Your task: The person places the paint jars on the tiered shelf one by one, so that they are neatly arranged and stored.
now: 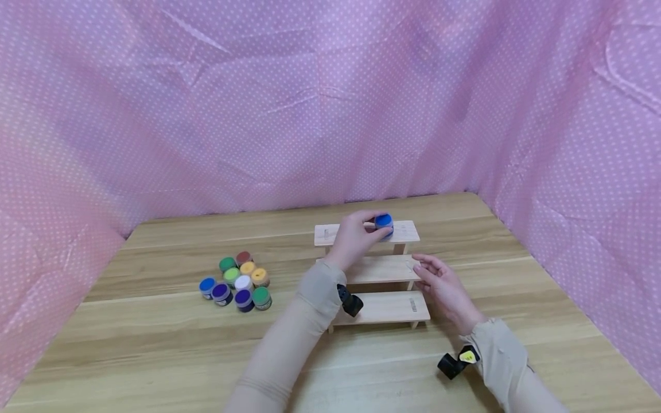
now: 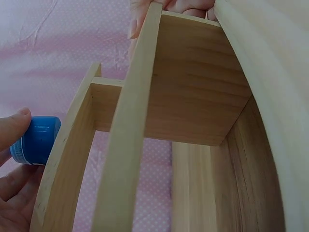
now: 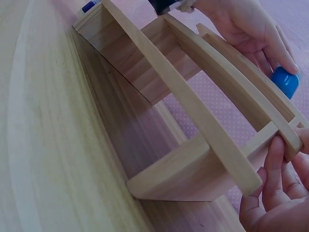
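Observation:
My left hand [image 1: 356,236] pinches a blue paint jar [image 1: 384,222] between thumb and fingers at the top board [image 1: 325,234] of a three-step wooden stand. In the left wrist view the blue jar [image 2: 40,140] is right against that board; whether the board bears its weight I cannot tell. My right hand [image 1: 445,287] grips the right end of the middle board [image 1: 382,269]. The right wrist view shows its fingers [image 3: 274,166] curled at that board's end, near the side support. Below it, the lowest board [image 1: 387,308] bears nothing in the visible part.
Left of the stand, several paint jars stand grouped on the wooden table [image 1: 155,344], among them a white jar [image 1: 244,283], a red-brown jar [image 1: 244,258] and a light green jar [image 1: 232,275]. A pink dotted curtain [image 1: 289,115] surrounds the table's back and sides.

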Demonstrator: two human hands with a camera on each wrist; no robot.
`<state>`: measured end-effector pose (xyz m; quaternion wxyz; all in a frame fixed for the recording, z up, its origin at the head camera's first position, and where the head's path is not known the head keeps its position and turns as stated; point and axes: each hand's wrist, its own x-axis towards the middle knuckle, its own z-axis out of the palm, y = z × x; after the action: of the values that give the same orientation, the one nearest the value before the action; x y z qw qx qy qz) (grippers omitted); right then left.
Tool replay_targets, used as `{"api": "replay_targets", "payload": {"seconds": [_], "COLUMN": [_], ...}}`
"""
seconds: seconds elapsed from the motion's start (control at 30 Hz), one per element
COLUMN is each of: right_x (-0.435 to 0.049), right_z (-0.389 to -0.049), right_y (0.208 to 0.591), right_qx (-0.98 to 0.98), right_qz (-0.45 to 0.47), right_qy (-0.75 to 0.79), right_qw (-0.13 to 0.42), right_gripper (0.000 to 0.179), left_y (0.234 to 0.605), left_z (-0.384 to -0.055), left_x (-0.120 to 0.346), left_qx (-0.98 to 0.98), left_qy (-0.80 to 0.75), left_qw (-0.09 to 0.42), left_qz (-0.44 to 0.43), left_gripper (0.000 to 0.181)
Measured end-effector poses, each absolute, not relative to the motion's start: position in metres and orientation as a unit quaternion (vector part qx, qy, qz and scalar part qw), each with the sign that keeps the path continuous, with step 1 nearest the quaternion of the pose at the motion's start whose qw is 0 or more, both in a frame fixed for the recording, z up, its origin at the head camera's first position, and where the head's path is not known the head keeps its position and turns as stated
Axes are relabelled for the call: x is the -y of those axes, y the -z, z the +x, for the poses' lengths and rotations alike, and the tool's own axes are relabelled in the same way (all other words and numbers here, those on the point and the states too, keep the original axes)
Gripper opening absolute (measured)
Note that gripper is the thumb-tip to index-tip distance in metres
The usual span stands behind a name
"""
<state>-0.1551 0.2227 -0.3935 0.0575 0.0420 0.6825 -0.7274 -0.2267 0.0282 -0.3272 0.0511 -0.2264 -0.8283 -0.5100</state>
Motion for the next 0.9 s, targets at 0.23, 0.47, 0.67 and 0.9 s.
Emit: {"api": "replay_targets", "payload": {"seconds": [0.23, 0.47, 0.67, 0.9], "right_x": [-0.224, -0.224, -0.226, -0.225], "right_z": [-0.157, -0.157, -0.156, -0.156], "right_y": [0.394, 0.396, 0.394, 0.394], "right_qx": [-0.687, -0.682, -0.674, -0.676], "right_qz": [0.039, 0.040, 0.036, 0.036], "right_qy": [0.723, 0.728, 0.735, 0.733], "right_qw": [0.060, 0.064, 0.065, 0.067], "right_gripper": [0.036, 0.029, 0.026, 0.028], "left_y": [0.327, 0.326, 0.328, 0.326], "left_z": [-0.232, -0.236, -0.239, -0.240], "left_x": [-0.037, -0.039, -0.041, -0.040], "left_qx": [0.841, 0.851, 0.862, 0.865], "left_qy": [0.484, 0.460, 0.425, 0.421], "left_qw": [0.057, 0.066, 0.080, 0.063], "left_qz": [-0.234, -0.243, -0.265, -0.265], "left_gripper": [0.039, 0.037, 0.037, 0.037]}}
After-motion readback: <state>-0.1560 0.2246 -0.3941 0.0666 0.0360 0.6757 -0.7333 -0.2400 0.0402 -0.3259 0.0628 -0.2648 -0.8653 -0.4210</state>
